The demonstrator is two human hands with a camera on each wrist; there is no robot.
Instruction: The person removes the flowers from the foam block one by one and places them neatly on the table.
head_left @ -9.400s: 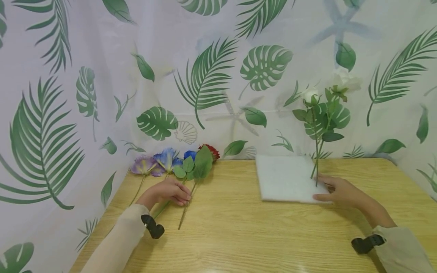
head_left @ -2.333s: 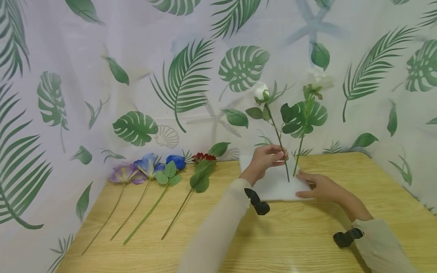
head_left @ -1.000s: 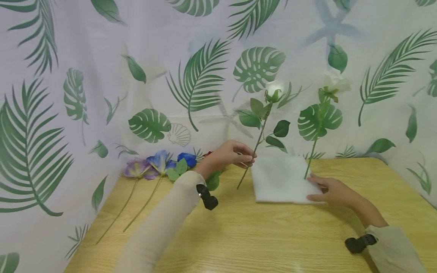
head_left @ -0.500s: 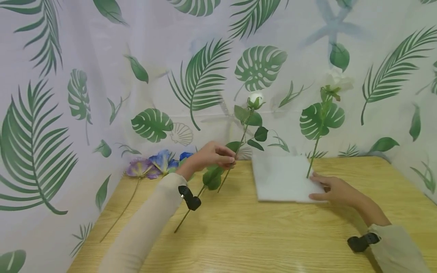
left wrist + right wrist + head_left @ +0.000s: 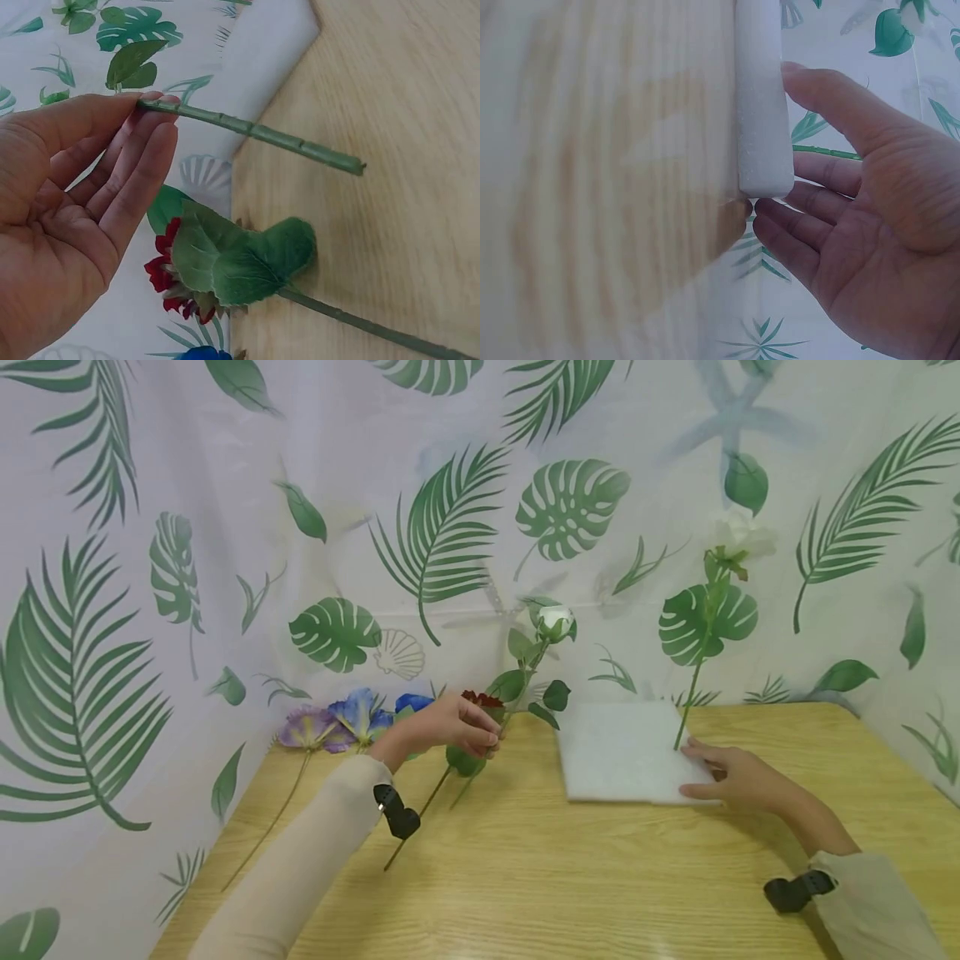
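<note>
Two hands work over a wooden tabletop (image 5: 525, 877) backed by a leaf-printed curtain (image 5: 225, 527). The left hand (image 5: 450, 727) pinches the green stem of a white rosebud (image 5: 557, 620) between thumb and fingers (image 5: 142, 161); the other fingers lie nearly straight along it. That stem slants from the bud, up and to the right of the hand, down to a cut end (image 5: 358, 166) that hangs just above the wood. Below the hand lies a red flower (image 5: 482, 699), its large green leaf (image 5: 240, 259) and stem flat on the tabletop.

To the left of it, along the back edge, lie a blue flower (image 5: 415, 702), a blue-and-purple one (image 5: 362, 712) and a purple flower (image 5: 309, 728), heads near the curtain and stems running toward the person.

The right hand (image 5: 738, 774) rests at the right front corner of a white foam block (image 5: 622, 752), which lies flat right of centre. Its fingers (image 5: 810, 210) are relaxed and nearly straight; the thumb lies against the block's top and the fingers touch its edge, gripping nothing. A second white flower (image 5: 742, 537), with a broad split leaf (image 5: 707, 622) partway up, stands nearly upright with its stem entering the block just beside the hand's thumb.

Both forearms wear pale sleeves (image 5: 300, 868), each with a small black device (image 5: 397, 817) at the wrist.
</note>
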